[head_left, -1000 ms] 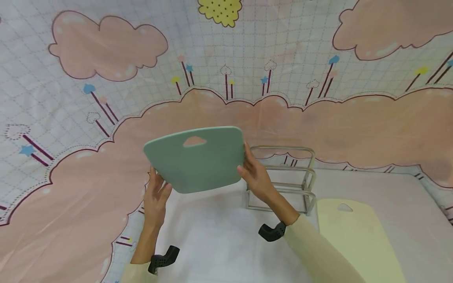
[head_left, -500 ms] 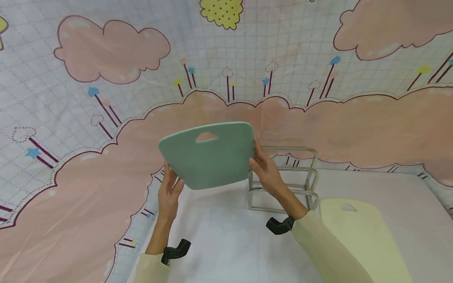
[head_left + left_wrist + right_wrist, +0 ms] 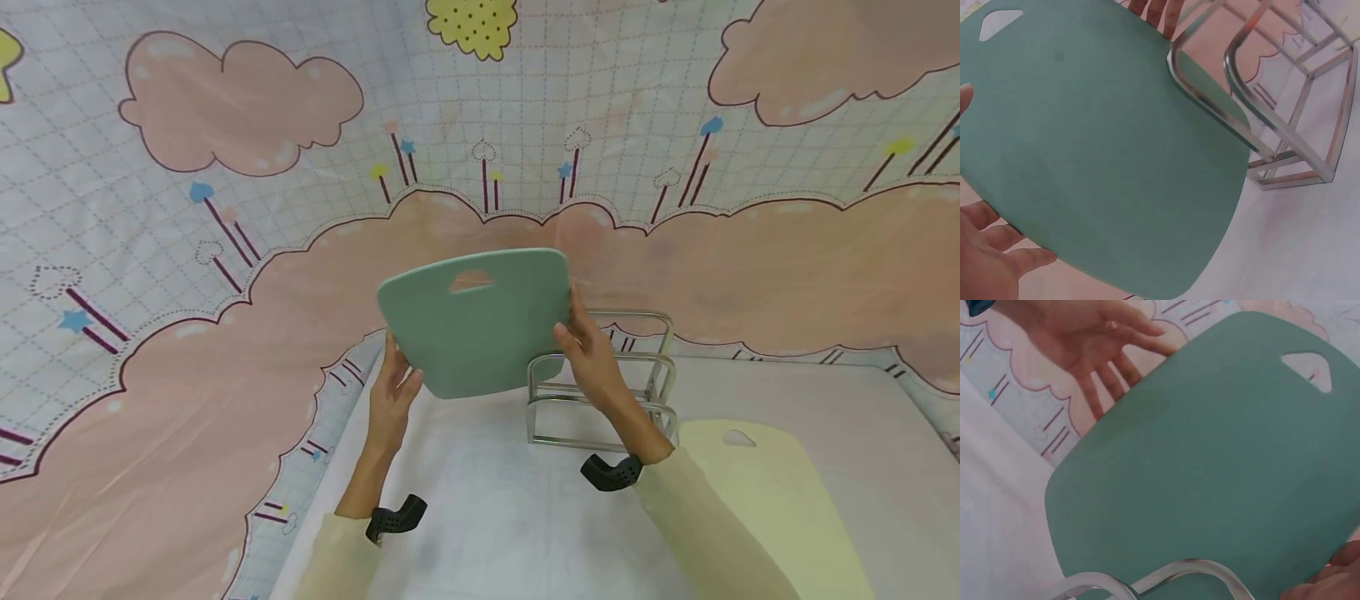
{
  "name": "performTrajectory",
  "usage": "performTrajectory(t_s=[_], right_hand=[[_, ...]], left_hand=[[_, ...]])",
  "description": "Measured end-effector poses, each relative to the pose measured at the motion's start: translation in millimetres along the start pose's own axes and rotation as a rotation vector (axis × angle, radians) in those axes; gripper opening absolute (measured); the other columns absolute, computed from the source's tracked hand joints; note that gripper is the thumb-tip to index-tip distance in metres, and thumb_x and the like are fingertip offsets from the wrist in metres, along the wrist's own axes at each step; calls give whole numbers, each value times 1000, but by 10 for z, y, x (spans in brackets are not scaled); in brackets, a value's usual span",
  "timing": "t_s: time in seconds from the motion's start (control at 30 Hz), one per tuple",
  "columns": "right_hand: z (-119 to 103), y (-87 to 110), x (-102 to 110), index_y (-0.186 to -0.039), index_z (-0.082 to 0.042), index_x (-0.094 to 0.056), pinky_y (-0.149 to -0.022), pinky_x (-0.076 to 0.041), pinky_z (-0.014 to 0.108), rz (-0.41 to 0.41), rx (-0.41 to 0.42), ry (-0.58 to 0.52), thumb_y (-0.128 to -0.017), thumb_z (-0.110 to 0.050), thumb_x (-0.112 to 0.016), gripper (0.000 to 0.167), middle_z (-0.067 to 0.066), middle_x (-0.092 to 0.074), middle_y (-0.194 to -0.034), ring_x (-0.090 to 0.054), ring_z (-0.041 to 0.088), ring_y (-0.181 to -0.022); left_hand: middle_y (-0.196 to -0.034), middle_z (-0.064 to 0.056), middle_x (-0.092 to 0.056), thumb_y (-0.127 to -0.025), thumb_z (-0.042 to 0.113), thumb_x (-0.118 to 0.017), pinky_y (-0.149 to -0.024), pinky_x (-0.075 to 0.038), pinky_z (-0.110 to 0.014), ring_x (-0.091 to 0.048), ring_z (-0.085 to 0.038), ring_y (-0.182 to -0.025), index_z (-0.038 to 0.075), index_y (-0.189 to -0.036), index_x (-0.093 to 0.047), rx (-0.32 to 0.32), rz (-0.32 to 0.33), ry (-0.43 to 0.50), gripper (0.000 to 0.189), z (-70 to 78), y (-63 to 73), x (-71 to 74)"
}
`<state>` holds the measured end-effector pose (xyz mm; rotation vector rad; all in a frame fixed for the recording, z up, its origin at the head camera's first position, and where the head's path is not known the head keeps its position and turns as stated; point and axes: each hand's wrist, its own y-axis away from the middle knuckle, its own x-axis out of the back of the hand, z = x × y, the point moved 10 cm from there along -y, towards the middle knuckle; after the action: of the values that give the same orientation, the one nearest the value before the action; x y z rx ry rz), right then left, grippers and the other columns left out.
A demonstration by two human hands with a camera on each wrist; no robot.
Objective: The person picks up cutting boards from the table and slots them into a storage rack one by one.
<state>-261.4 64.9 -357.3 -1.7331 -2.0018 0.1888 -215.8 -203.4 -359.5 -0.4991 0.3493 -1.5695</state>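
A green cutting board (image 3: 480, 333) with a handle hole along its upper edge is held up off the table, tilted, between both hands. At its left side the left hand (image 3: 392, 404) grips the edge, thumb on the near face and fingers behind. My right hand (image 3: 596, 362) holds the opposite edge the same way. Beside that hand stands a metal wire rack (image 3: 577, 443) with upright hoops. The board's lower right corner is behind one hoop; in the left wrist view, that hoop (image 3: 1210, 109) crosses in front of the board's face.
A pale yellow cutting board (image 3: 772, 500) lies flat on the white table (image 3: 480, 508), right of the rack. A cloud-patterned cloth (image 3: 315, 275) rises behind the table and along its left side.
Both hands have carried the green cutting board to the right and slightly up, bringing its right corner behind a rack hoop. The rack and yellow board stay in place.
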Motion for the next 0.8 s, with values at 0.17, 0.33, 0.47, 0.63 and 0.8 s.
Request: performTrajectory(t_s=[0.17,0.33,0.47,0.63,0.8], right_hand=[[28,37,80,-154,-29,-4,-105,-33,50,42,-28,29,-99,-50,-43,70,-1,-13,-157,-30,31,-138],[29,57,150,-154,-28,-5,-106,-32,48,88,-21,32,-101,-42,-44,68,-2,-13,-157,-26,26,-139],[29,62,183,-154,-29,-4,-107,-31,47,111,-20,20,-101,-37,-46,67,-1,-13,-157,-23,23,-140],[65,77,225,-153,-33,-3,-105,-34,46,121,-53,18,-102,-34,-46,67,-1,-12,-157,-30,27,-137],[43,93,330,-153,-29,-5,-104,-35,46,147,-49,42,-102,-33,-47,67,-2,-14,-156,-31,28,-137]], left_hand=[[-151,-23,-28,-93,-9,-47,-102,-29,-60,-30,-41,-136,10,-154,-6,10,-24,-1,75,39,-15,-126],[-151,-23,-28,-93,-11,-46,-103,-29,-60,-31,-41,-135,9,-154,-7,20,-36,2,75,36,-47,-202],[-151,-23,-28,-93,-12,-46,-102,-30,-60,-31,-42,-134,7,-153,-7,17,-40,-1,75,61,-69,-244],[-151,-24,-26,-93,-11,-45,-103,-31,-56,-31,-42,-134,5,-153,-6,14,-55,-5,73,83,-75,-307],[-151,-24,-25,-93,-10,-45,-104,-31,-56,-31,-42,-134,6,-153,-6,15,-72,12,73,49,-91,-378]])
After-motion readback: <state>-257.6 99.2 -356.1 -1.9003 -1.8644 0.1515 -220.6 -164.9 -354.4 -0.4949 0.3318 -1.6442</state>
